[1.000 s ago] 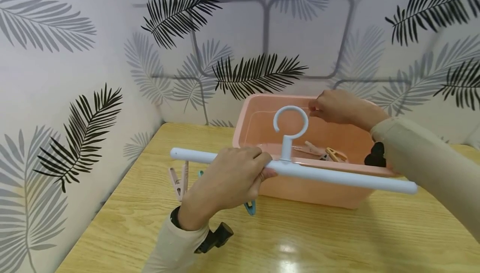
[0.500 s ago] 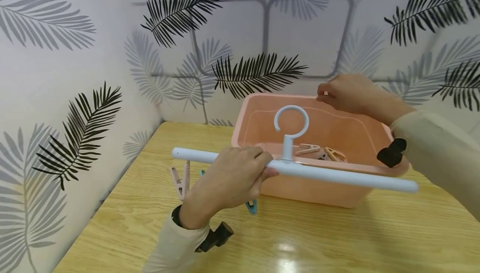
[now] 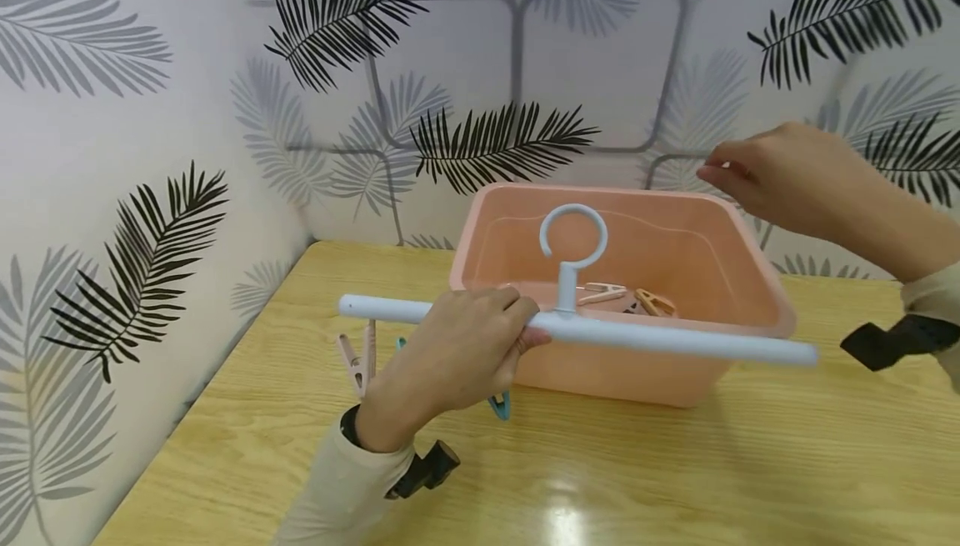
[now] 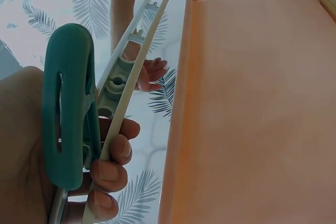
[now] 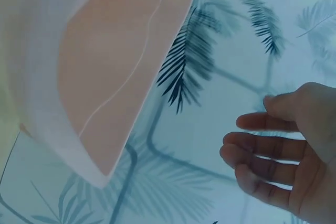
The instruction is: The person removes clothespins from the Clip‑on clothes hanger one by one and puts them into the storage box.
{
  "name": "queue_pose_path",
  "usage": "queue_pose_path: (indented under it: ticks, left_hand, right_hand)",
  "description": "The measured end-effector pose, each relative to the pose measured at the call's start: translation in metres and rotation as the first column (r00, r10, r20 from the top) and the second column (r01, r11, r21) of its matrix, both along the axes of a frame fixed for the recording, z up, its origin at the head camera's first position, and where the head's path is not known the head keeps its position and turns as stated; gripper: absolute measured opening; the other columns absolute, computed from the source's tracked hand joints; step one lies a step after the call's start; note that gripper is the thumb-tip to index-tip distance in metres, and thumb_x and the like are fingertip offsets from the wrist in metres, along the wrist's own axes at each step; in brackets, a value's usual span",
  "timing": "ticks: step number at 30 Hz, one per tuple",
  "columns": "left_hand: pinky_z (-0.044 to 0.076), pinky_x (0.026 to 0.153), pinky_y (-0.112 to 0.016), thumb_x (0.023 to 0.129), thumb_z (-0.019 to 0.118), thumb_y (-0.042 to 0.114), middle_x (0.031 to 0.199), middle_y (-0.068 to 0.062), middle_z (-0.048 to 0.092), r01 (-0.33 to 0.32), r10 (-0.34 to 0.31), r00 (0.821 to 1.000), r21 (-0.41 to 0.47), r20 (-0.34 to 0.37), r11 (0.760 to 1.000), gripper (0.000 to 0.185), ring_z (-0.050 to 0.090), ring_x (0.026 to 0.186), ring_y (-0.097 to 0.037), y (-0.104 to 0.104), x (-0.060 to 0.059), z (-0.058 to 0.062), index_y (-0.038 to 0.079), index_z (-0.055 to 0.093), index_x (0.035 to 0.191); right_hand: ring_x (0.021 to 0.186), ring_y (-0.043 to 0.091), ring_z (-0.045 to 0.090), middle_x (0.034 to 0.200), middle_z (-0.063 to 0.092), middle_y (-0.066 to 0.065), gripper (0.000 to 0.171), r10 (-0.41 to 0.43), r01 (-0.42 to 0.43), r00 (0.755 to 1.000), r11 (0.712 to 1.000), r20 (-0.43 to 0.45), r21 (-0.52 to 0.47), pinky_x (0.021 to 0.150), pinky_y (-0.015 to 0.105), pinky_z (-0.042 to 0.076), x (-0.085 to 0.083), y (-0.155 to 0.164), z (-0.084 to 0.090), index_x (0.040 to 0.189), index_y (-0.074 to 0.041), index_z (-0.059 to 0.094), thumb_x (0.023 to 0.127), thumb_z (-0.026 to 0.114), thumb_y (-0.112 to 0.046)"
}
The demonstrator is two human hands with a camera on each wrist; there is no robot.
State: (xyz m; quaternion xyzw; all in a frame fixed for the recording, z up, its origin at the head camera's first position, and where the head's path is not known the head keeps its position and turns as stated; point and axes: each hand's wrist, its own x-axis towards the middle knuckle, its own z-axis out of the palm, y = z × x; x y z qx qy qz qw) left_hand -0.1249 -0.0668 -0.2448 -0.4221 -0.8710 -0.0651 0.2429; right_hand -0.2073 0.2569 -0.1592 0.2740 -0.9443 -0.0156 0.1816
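My left hand (image 3: 480,338) grips a pale blue hanger bar (image 3: 660,339) just left of its ring hook (image 3: 573,233), holding it level in front of a pink basin (image 3: 750,246). A pink peg (image 3: 358,358) and a teal peg (image 3: 498,404) hang under the bar near that hand. Seen from the left wrist, my fingers (image 4: 110,166) curl round the bar (image 4: 131,77) beside the teal peg (image 4: 68,108). My right hand (image 3: 750,175) hovers above the basin's back right corner, its fingers (image 5: 257,150) loosely bent and empty. A few pegs (image 3: 633,298) lie in the basin.
The basin stands on a wooden table (image 3: 675,463) pushed into a corner of leaf-patterned walls (image 3: 112,154). The basin's outer wall (image 4: 252,103) is close to the right of my left hand. Bare tabletop lies in front of the basin.
My right hand has lifted from the basin's back rim and moved up and to the right. The left hand and the hanger bar have hardly moved.
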Motion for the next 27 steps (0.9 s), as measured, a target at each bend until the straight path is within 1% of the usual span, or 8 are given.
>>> queue_pose_path:
  ticks: [3,5,7,9,13,18,23,27]
  left_hand:
    - [0.035,0.045,-0.021,0.096,0.060,0.028,0.067,0.004,0.048,0.006,-0.006,1.000,0.015,-0.004,1.000,0.025,0.045,0.053,-0.008,0.001,-0.002,0.001,0.010,0.058,0.080]
    - [0.033,0.044,-0.021,0.096,0.060,0.028,0.066,0.004,0.047,0.011,-0.011,1.000,0.025,0.004,1.000,0.025,0.043,0.052,-0.007,0.002,-0.002,0.002,0.010,0.057,0.079]
    - [0.032,0.043,-0.021,0.096,0.060,0.028,0.064,0.005,0.044,0.015,-0.016,1.000,0.034,0.016,0.999,0.026,0.041,0.051,-0.007,0.003,-0.003,0.003,0.010,0.056,0.078]
    - [0.031,0.043,-0.020,0.096,0.060,0.028,0.063,0.005,0.043,0.019,-0.020,1.000,0.041,0.025,0.999,0.026,0.040,0.050,-0.007,0.004,-0.004,0.003,0.010,0.056,0.079]
    - [0.030,0.043,-0.020,0.096,0.061,0.027,0.061,0.005,0.041,0.029,-0.030,0.999,0.054,0.021,0.998,0.026,0.039,0.050,-0.007,0.005,-0.006,0.004,0.010,0.056,0.078]
    - [0.030,0.042,-0.020,0.095,0.062,0.026,0.062,0.006,0.042,0.030,-0.030,0.999,0.061,0.013,0.998,0.026,0.039,0.050,-0.006,0.006,-0.007,0.004,0.010,0.055,0.076]
    - [0.031,0.043,-0.021,0.095,0.063,0.026,0.064,0.005,0.046,0.029,-0.030,0.999,0.068,0.020,0.997,0.023,0.041,0.050,-0.006,0.007,-0.008,0.004,0.010,0.057,0.079]
    - [0.032,0.043,-0.021,0.095,0.063,0.024,0.065,0.004,0.048,0.030,-0.031,0.999,0.070,0.019,0.997,0.021,0.042,0.051,-0.006,0.008,-0.008,0.004,0.009,0.058,0.080]
  right_hand:
    - [0.048,0.012,0.044,0.059,0.053,-0.001,0.020,-0.006,0.004,0.999,0.998,-0.037,-0.056,0.048,0.033,0.039,0.020,-0.001,-0.004,0.085,-0.004,0.065,0.099,0.056,-0.016]
    - [0.047,0.013,0.037,0.056,0.043,-0.002,0.026,-0.007,0.001,0.997,0.996,-0.072,-0.090,0.049,0.030,0.033,0.035,-0.004,-0.008,0.073,-0.008,0.057,0.099,0.056,-0.015]
    - [0.049,0.014,0.038,0.057,0.043,-0.002,0.029,-0.001,-0.013,0.993,0.992,-0.116,-0.123,0.050,0.032,0.034,0.050,-0.008,-0.014,0.070,-0.010,0.053,0.099,0.056,-0.015]
    - [0.052,0.018,0.045,0.060,0.049,0.002,0.028,-0.002,-0.024,0.987,0.987,-0.161,-0.161,0.052,0.037,0.040,0.065,-0.015,-0.021,0.073,-0.008,0.055,0.099,0.055,-0.016]
    - [0.063,0.028,0.059,0.078,0.065,0.009,0.020,0.015,-0.066,0.975,0.971,-0.221,-0.228,0.057,0.050,0.047,0.088,-0.033,-0.040,0.091,-0.004,0.065,0.099,0.055,-0.020]
    - [0.063,0.029,0.059,0.080,0.065,0.008,0.037,0.052,-0.141,0.948,0.953,-0.314,-0.267,0.055,0.049,0.047,0.101,-0.051,-0.060,0.098,-0.003,0.064,0.103,0.043,-0.033]
    - [0.076,0.033,0.063,0.083,0.066,0.012,0.063,0.019,-0.114,0.940,0.959,-0.342,-0.259,0.061,0.050,0.047,0.109,-0.060,-0.077,0.101,0.001,0.063,0.104,0.024,-0.049]
    - [0.079,0.035,0.064,0.085,0.066,0.015,0.066,-0.009,-0.098,0.928,0.958,-0.373,-0.268,0.066,0.049,0.047,0.112,-0.064,-0.085,0.101,0.003,0.062,0.104,0.022,-0.050]
